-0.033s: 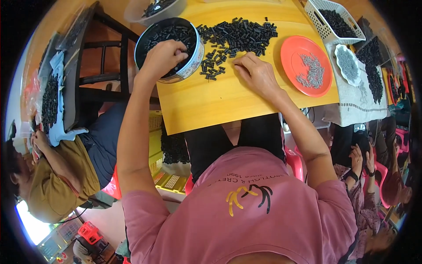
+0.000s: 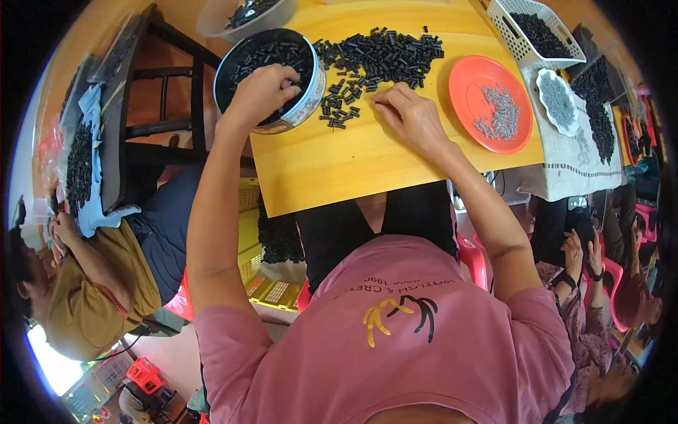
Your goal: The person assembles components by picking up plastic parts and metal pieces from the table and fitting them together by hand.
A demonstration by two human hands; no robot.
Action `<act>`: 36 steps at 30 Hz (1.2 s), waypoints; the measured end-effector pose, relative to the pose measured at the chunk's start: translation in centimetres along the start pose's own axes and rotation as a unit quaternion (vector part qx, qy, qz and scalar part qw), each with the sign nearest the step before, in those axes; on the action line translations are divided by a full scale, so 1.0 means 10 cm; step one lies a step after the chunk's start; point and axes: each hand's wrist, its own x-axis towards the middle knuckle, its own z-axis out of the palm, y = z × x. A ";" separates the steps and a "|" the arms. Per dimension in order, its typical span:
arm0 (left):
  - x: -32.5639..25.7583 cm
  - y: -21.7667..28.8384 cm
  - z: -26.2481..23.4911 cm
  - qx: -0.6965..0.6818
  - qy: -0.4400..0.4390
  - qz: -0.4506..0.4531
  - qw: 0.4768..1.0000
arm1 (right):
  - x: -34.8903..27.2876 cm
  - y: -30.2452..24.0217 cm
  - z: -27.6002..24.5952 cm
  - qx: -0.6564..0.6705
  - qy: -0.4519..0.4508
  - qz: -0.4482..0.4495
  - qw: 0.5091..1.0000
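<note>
My left hand (image 2: 265, 92) is over the near right rim of a round tin (image 2: 312, 106) with a patterned outside. Its fingers are curled in, and whatever they hold is hidden. Short black tube-like pieces (image 2: 279, 55) fill much of the tin. My right hand (image 2: 411, 115) rests low over the yellow tabletop (image 2: 318, 177), thumb and fingers drawn together; I cannot make out anything between them. Just beyond it spreads a loose heap of the same black pieces (image 2: 385, 56). To its right sits a red plate (image 2: 462, 106) with small grey metal pins (image 2: 500, 113) on it.
A clear tub (image 2: 212, 22) stands behind the tin. At the far right are a white basket (image 2: 519, 42) of black pieces and a white dish (image 2: 565, 126) of grey bits on a cloth (image 2: 565, 177). A dark stool (image 2: 162, 78) and a seated person (image 2: 106, 283) are at left.
</note>
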 end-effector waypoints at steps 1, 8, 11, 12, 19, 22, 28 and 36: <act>0.04 -0.07 0.04 -0.004 -0.006 -0.002 1.000 | 0.00 0.00 0.00 0.000 0.000 0.003 1.000; 0.12 0.03 0.08 0.033 0.007 0.046 0.998 | -0.07 0.03 -0.03 -0.017 0.027 0.005 0.999; 0.06 -0.05 0.07 -0.022 0.053 0.059 0.997 | -0.04 -0.02 0.00 -0.045 0.025 -0.001 0.999; 0.03 -0.11 0.07 -0.033 0.066 0.045 0.996 | -0.05 -0.02 0.03 -0.043 0.025 -0.003 0.999; -0.21 0.04 -0.11 -0.307 0.138 -0.105 0.936 | -0.18 -0.07 -0.60 -0.006 0.031 0.026 0.999; -0.38 0.28 -0.19 -0.377 0.154 -0.113 0.907 | -0.25 0.29 -1.08 -0.107 0.048 0.088 0.989; -0.69 0.68 -0.01 -0.520 0.113 -0.068 0.844 | -0.44 0.66 -1.75 -0.173 -0.039 0.178 0.968; -0.66 1.11 0.58 -0.678 0.028 -0.053 0.732 | -0.53 0.75 -1.61 -0.248 -0.145 0.118 0.950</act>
